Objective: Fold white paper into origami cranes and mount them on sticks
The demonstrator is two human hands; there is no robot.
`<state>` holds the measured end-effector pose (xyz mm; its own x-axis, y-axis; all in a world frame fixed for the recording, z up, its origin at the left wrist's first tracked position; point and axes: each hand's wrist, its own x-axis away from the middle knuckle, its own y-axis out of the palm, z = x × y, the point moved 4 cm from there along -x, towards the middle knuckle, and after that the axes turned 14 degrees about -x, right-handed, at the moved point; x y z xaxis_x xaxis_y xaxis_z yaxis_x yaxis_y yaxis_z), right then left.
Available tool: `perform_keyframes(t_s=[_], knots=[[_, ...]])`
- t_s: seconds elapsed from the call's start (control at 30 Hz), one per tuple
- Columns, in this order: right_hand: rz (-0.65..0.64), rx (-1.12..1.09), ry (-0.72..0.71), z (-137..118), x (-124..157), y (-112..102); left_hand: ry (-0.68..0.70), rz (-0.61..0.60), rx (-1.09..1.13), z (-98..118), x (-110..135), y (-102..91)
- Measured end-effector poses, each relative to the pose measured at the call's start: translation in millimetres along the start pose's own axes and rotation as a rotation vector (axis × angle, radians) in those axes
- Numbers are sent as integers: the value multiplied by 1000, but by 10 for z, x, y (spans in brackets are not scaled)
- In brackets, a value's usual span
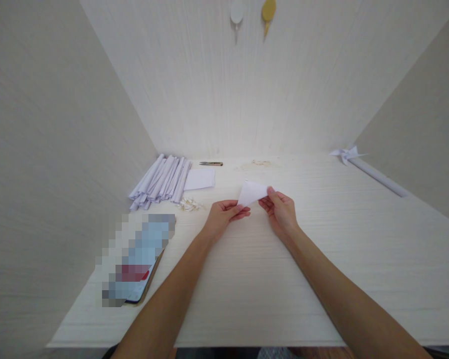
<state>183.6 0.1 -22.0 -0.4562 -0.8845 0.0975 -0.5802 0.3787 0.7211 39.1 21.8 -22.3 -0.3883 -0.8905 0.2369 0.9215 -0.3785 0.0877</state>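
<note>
A small white sheet of paper folded into a triangle (pixel 251 192) is held up a little above the table, between both hands. My left hand (pixel 227 215) pinches its lower left corner between thumb and fingers. At its right corner, my right hand (pixel 281 207) grips it with thumb on top and the fingers curled beneath. Beyond and to the left lies a stack of flat white paper sheets (pixel 200 179). A finished paper pinwheel (pixel 346 153) on a rolled white paper stick (pixel 379 177) rests along the right wall.
A pile of rolled paper sticks (pixel 162 179) lies at the back left, with small whitish pieces (pixel 189 204) beside it. Thread snips (pixel 211 163) lie near the back wall. A phone (pixel 145 264), partly pixelated, lies at the left. White and yellow hooks (pixel 268 11) are on the back wall.
</note>
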Motion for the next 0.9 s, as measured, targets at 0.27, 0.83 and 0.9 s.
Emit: perform_keyframes(t_s=[0.27, 0.83, 0.9], knots=[[22, 24, -53, -21, -17, -18, -21, -60, -214, -4, 14, 33], [8, 89, -83, -34, 11, -2, 41, -76, -281, 25, 56, 102], [21, 76, -73, -34, 13, -7, 34, -63, -276, 20, 56, 103]])
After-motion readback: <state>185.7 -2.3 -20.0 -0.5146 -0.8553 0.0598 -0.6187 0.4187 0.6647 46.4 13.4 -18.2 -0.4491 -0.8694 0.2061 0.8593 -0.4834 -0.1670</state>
